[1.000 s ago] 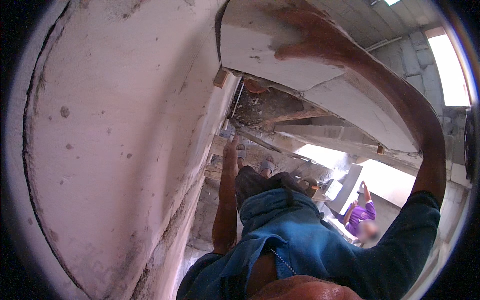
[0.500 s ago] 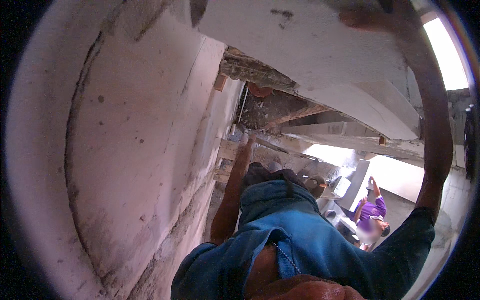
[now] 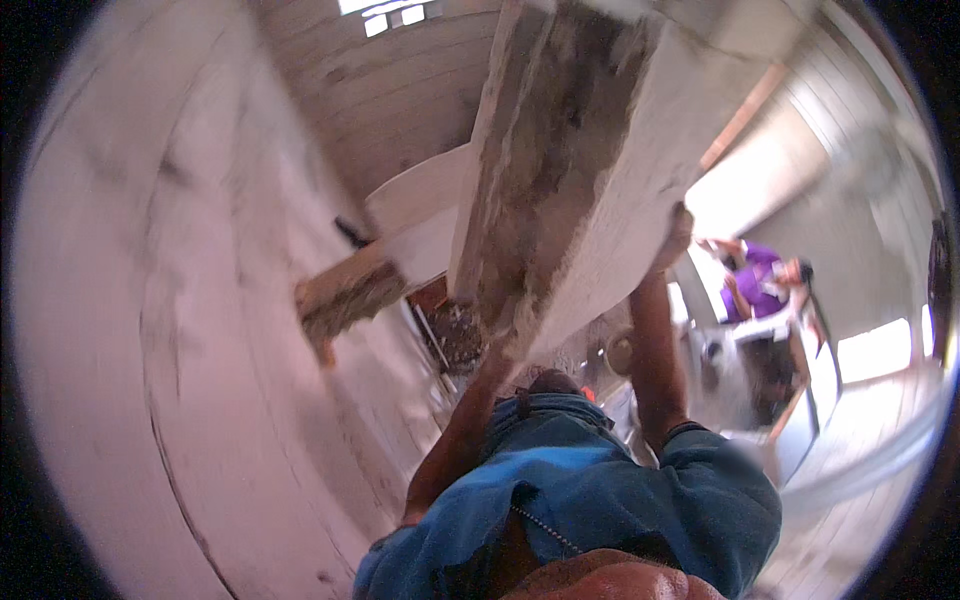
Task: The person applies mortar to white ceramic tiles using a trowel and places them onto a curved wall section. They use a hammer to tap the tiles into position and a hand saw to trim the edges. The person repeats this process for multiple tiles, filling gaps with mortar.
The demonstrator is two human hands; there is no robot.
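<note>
A long, pale plaster-like panel (image 3: 625, 225) rises at a steep tilt in front of me, with a rough brown-grey hollow face along its left side. At its lower end my left hand (image 3: 503, 352) grips the edge; blur and the panel hide most of the fingers. My right hand (image 3: 677, 238) is closed on the panel's right side, higher up, with the fingers partly out of sight. Left of it, another pale curved piece (image 3: 420, 200) adjoins a rough-edged ledge (image 3: 350, 290) by the wall.
A stained whitish wall (image 3: 200, 330) fills the left side. At the right, a person in a purple shirt (image 3: 765, 285) stands beside an open box-like frame (image 3: 775, 375). Rubble (image 3: 455, 335) lies below the panel. Boards (image 3: 390, 90) cover the surface at the top.
My right hand has come down and inward from the upper right to the panel's side. My left hand has moved from low near the wall to the panel's lower end. The view has turned.
</note>
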